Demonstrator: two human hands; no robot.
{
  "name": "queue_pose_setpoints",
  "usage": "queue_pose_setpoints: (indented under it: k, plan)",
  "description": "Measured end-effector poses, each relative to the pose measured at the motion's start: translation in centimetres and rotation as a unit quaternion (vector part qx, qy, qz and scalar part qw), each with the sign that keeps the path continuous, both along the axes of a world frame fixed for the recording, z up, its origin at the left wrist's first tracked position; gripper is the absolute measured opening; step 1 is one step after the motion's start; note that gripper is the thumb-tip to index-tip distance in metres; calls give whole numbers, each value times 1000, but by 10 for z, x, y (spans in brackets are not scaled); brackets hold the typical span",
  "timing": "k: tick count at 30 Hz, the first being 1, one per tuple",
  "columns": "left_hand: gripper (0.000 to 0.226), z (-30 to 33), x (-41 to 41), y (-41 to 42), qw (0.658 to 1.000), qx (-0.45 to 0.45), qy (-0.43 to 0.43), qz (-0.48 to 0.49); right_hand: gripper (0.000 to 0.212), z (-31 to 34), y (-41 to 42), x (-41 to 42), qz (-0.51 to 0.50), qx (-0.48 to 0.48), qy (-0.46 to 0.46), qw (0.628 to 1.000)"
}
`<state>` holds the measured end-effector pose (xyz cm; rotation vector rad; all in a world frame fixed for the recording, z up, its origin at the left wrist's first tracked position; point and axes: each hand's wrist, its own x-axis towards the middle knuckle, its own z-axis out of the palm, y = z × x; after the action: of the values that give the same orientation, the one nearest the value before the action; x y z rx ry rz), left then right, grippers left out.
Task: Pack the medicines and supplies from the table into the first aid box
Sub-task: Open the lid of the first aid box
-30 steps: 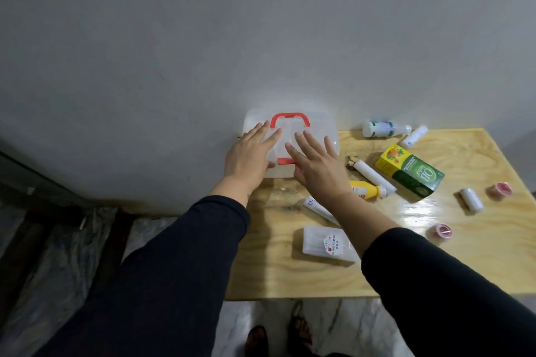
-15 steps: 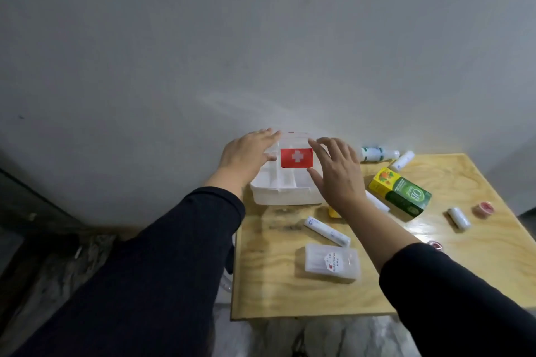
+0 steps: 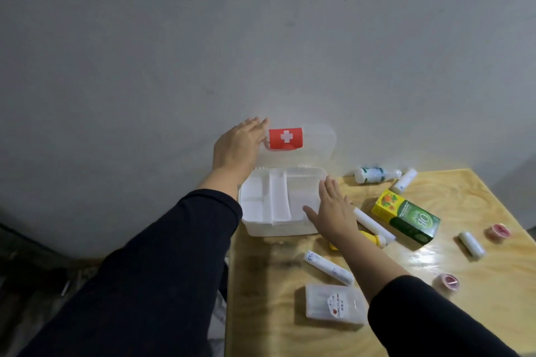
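Observation:
The white first aid box (image 3: 278, 227) stands open at the table's back left corner, its divided tray showing. Its clear lid (image 3: 316, 145) with a red cross label stands upright against the wall. My left hand (image 3: 237, 145) touches the lid's left edge with straight fingers. My right hand (image 3: 333, 211) hovers flat over the box's right front corner. On the table lie a green and yellow carton (image 3: 406, 219), a white bottle (image 3: 375, 174), a white tube (image 3: 329, 267), a yellow tube (image 3: 374, 238), a clear packet (image 3: 333, 308) and rolls of tape (image 3: 448, 282).
The wooden table (image 3: 478, 313) abuts a grey wall at the back. Its left edge runs just below the box, with the floor beyond. A white roll (image 3: 471, 244), a pink roll (image 3: 499, 232) and a small white vial (image 3: 404, 180) lie on the right side.
The lid has swung from shut to fully upright against the wall. My left hand followed it up; my right hand came off the lid and dropped beside the box.

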<state>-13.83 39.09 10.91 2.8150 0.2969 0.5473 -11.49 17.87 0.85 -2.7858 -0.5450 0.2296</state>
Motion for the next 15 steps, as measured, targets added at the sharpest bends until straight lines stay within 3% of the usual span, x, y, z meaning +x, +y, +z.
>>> queue_pose_setpoints:
  k: [7,15]
  plan:
    - [44,4,5,1,999,49,-19,14,84,-3,-11,-1,10,3,-7,1000]
    - [60,3,1,-8,996,84,28,8,84,10,-17,6,42,0,25,999]
